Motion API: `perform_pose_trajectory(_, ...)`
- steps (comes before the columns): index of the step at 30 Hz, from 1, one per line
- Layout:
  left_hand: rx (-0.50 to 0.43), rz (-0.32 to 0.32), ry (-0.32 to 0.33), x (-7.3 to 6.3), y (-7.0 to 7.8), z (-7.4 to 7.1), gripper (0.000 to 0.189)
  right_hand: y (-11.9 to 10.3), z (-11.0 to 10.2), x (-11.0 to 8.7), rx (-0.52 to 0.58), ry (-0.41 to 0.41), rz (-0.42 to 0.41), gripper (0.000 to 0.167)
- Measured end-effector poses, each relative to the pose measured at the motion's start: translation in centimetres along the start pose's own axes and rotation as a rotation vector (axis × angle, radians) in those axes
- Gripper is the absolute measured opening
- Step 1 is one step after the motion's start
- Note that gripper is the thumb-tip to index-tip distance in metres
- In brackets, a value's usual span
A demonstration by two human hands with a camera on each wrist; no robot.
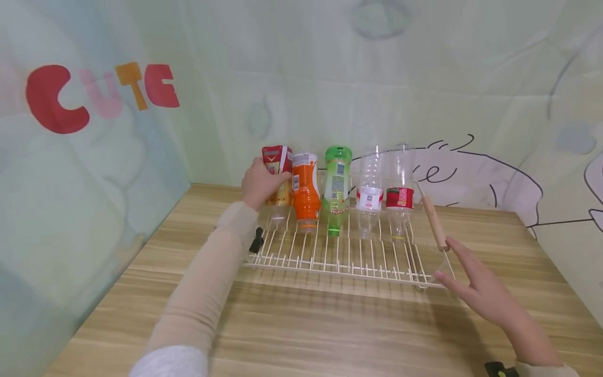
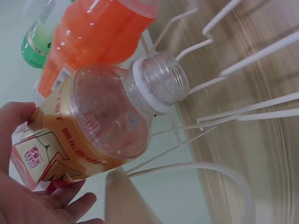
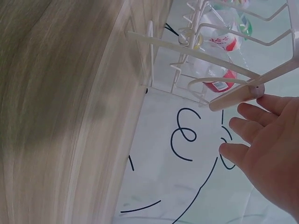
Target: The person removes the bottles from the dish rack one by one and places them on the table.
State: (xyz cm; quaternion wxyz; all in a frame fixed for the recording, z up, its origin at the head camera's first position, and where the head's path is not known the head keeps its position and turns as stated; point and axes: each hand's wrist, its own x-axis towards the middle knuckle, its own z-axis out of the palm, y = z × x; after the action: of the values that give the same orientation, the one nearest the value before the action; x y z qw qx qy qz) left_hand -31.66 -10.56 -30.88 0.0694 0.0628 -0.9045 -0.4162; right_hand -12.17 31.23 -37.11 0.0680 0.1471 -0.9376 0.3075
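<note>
My left hand grips a clear plastic bottle with a cream and orange label at the left end of a white wire rack. Its thumb lies on one side and its fingers on the other, around a boxy red-and-white part at the bottle's back end. The bottle's neck is uncapped and points toward me. At the rack's right side, my right hand has its fingers spread, with a fingertip right at the end of a wooden handle.
Beside the held bottle, an orange bottle, a green bottle and two clear bottles, one with a white label and one with a red label, lean necks-down on the rack. A printed curtain hangs behind the wooden table.
</note>
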Motion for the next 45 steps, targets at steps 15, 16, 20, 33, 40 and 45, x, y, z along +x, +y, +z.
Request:
perform_pose_trajectory(15, -0.082, 0.072, -0.008, -0.7, 2.8, -1.1, 0.073, -0.2, -0.4, 0.0, 0.005, -0.003, 0.013, 0.076)
perform_pose_trajectory(16, -0.083, 0.073, -0.011, -0.7, 2.9, -1.1, 0.074, -0.2, -0.4, 0.0, 0.006, -0.003, 0.013, 0.076)
perform_pose_trajectory(20, -0.089, 0.082, -0.036, -1.0, 3.2, -1.0, 0.074, -0.3, -0.4, 0.0, 0.007, -0.006, 0.008, 0.077)
perform_pose_trajectory(33, -0.098, 0.217, -0.094, -2.3, 4.8, -0.4, 0.075, -0.7, -0.9, 0.4, 0.000, -0.006, -0.028, 0.081)
perform_pose_trajectory(40, -0.100, 0.278, -0.139, -3.0, 5.7, -0.2, 0.076, -1.5, -1.3, 1.3, -0.041, -0.008, -0.057, 0.086)
perform_pose_trajectory(45, -0.076, 0.299, -0.169, -3.4, 6.2, 0.3, 0.076, -2.6, -2.0, 2.0, -0.074, -0.037, -0.041, 0.089)
